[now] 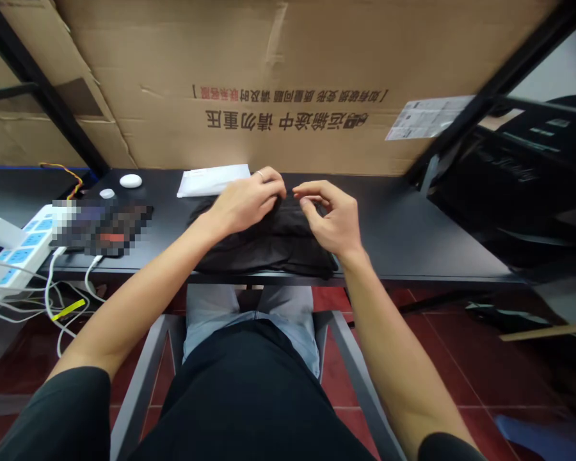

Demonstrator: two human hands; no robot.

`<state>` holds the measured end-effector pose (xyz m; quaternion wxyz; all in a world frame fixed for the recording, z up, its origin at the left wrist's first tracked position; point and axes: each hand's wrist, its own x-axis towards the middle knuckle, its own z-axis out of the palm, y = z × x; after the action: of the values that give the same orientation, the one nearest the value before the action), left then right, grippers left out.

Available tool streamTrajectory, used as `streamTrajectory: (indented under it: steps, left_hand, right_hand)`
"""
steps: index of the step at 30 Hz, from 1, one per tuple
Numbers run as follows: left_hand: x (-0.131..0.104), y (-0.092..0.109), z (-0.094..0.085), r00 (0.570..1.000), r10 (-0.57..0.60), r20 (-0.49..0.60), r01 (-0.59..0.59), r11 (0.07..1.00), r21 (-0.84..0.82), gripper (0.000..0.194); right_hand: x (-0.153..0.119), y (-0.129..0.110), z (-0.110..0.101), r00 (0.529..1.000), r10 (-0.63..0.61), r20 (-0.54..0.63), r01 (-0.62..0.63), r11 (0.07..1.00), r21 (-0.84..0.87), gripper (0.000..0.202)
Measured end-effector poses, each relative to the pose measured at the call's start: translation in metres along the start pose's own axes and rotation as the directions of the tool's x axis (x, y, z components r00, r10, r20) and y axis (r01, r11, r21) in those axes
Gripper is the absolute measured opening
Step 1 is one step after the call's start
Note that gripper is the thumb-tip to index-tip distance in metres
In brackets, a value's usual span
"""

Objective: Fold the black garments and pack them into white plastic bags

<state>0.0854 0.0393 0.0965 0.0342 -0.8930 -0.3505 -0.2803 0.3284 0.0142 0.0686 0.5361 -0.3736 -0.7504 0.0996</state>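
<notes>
A black piece of folded cloth [269, 253] lies at the front of a dark desk, its lower edge along the desk's rim. My left hand [249, 198], with a ring on one finger, rests over the cloth's upper part. Its fingers are bent down and closed on a dark bit of the fabric. Just to the right, my right hand [333, 214] is held over the cloth's upper right part. Thumb and fingertips come close together there in a pinch; anything between them is too small to make out. The fingertips of both hands nearly meet.
Behind the cloth lies a white packet [214, 180]. On the left are a white oval case [130, 181], a small white cap [106, 193], blurred-out devices and a power strip [29, 240] with cables. A large cardboard sheet [269, 51] stands along the desk's back.
</notes>
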Motion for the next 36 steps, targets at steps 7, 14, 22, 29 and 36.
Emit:
streamTrajectory:
  steps: [7, 14, 22, 29, 36]
  left_hand:
    - [-0.016, 0.0, 0.014, 0.999, -0.051, 0.005, 0.051, 0.993, -0.11, 0.031]
    - [-0.061, 0.004, -0.012, 0.902, -0.385, 0.195, 0.371, 0.923, 0.107, 0.048]
    - [-0.069, 0.004, -0.001, 0.866, -0.463, 0.19, 0.455, 0.886, 0.087, 0.023]
    - [-0.052, 0.015, -0.016, 0.908, -0.416, 0.042, 0.416, 0.909, 0.015, 0.011]
    - [-0.03, 0.033, -0.007, 0.976, -0.215, -0.042, 0.203, 0.96, -0.194, 0.026]
  right_hand:
    - [-0.016, 0.001, 0.002, 0.97, -0.074, 0.231, 0.105, 0.986, -0.127, 0.019]
    - [-0.021, 0.014, 0.01, 0.892, -0.005, 0.453, 0.141, 0.953, -0.267, 0.027]
    - [-0.029, 0.017, 0.012, 0.889, -0.017, 0.458, 0.158, 0.949, -0.271, 0.027]
    - [-0.023, 0.005, 0.018, 0.869, -0.035, 0.494, 0.179, 0.953, -0.245, 0.028]
    - [-0.021, -0.008, 0.025, 0.804, -0.095, 0.587, 0.239, 0.956, -0.173, 0.024]
